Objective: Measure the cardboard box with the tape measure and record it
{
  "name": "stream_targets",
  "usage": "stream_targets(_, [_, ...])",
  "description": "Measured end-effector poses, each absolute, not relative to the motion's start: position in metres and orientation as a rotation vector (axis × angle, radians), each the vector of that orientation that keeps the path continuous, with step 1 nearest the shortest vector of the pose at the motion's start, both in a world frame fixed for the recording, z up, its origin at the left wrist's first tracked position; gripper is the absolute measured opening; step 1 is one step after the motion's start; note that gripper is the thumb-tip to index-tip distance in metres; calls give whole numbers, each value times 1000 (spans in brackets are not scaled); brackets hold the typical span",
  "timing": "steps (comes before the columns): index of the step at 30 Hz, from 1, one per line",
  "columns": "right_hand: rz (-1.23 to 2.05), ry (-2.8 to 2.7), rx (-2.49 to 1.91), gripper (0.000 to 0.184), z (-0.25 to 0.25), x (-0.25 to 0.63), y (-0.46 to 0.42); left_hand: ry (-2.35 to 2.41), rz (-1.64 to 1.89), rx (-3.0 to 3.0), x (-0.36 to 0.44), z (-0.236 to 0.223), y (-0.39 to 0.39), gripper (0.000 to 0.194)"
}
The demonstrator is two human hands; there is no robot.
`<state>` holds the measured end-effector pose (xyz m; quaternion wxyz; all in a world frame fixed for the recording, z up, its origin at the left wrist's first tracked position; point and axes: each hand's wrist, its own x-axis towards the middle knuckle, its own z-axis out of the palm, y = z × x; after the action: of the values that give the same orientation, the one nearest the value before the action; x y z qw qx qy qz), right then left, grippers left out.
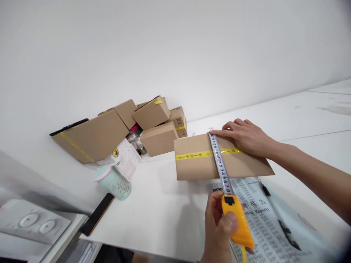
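My left hand [219, 226] is wrapped round the yellow case of a tape measure [238, 221]. Its metal blade is pulled out and lies across the top of a cardboard box [196, 168] sealed with yellow printed tape. At the box's far edge, the fingertips of my right hand [244, 136] press on the blade's end, while the rest of that hand rests on the box. Under and in front of the box lies a printed sheet [246, 215], with a black pen [281, 215] on top of it.
Several cardboard boxes [159, 140] are stacked against the wall at the back left. Before them stand a white carton [127, 159] and a mint-green cup [116, 182]. A dark phone-like slab [98, 213] lies at the table's left edge. White drawers or boxes [33, 223] are lower left.
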<state>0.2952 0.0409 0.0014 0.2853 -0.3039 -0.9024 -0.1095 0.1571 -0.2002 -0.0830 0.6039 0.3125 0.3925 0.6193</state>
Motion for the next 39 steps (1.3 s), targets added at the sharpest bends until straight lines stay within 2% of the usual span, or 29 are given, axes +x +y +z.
stream_targets(5, [-287,-2394,-824,54,-1,295,44,944,1507,797,169,-121,-200,75])
stream_targets(9, [-254,-2385,-829,53,-3,296,44,921,1509,813,168,-130,-201,74])
stream_targets(16, [-249,-2380,-834,53,-2,296,40,954,1521,750,167,-122,-203,80])
stream_targets(34, [-262,-2366,-818,49,-1,299,26,751,1489,777,134,-104,-219,67])
stream_targets(39, [-409,-2351,-692,70,-7,301,4,803,1658,754,109,-94,-231,73])
